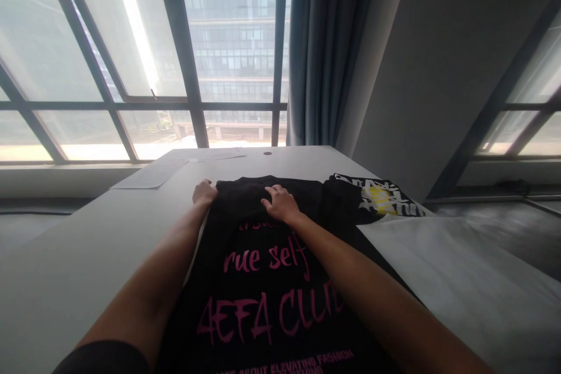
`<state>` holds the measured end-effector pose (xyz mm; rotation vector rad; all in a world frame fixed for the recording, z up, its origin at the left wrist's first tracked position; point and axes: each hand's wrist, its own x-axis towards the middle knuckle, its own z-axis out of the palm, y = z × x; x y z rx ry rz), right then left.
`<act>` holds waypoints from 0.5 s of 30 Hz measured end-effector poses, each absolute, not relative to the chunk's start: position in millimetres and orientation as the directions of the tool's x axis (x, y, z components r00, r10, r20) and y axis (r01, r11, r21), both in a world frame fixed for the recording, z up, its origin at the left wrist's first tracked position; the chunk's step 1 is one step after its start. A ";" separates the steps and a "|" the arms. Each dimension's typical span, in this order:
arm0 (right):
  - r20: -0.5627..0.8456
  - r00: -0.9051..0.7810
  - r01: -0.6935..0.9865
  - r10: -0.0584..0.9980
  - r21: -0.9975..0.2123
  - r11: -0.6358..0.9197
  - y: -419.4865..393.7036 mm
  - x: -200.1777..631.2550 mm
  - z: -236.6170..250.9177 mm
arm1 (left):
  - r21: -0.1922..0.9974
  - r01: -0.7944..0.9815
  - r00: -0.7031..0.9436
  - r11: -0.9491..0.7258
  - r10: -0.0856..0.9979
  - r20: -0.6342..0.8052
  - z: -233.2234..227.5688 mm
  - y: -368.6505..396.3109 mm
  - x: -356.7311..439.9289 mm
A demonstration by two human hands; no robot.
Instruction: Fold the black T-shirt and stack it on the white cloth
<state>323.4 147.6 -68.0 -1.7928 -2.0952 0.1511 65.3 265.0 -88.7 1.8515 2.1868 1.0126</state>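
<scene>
Black shirt (263, 280) lies flat on the white desk (65, 269). Left hand (204, 192) grips its far left edge; right hand (280, 202) presses down on the folded top, fingers bent. Second black garment (381, 196) with white and yellow print lies just to the right, beside a white sheet (460, 280). Papers (153, 175) lie far left. Pink lettering reads "rue self" and "4EFA CLU"

Black pink-lettered shirt (263, 280) flat on table (65, 269)
</scene>
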 end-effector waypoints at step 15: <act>-0.103 -0.232 0.942 0.967 -0.271 0.197 118.8 342.5 -77.8 | 0.239 0.964 0.106 -0.114 0.993 0.049 -95.6 250.0 77.4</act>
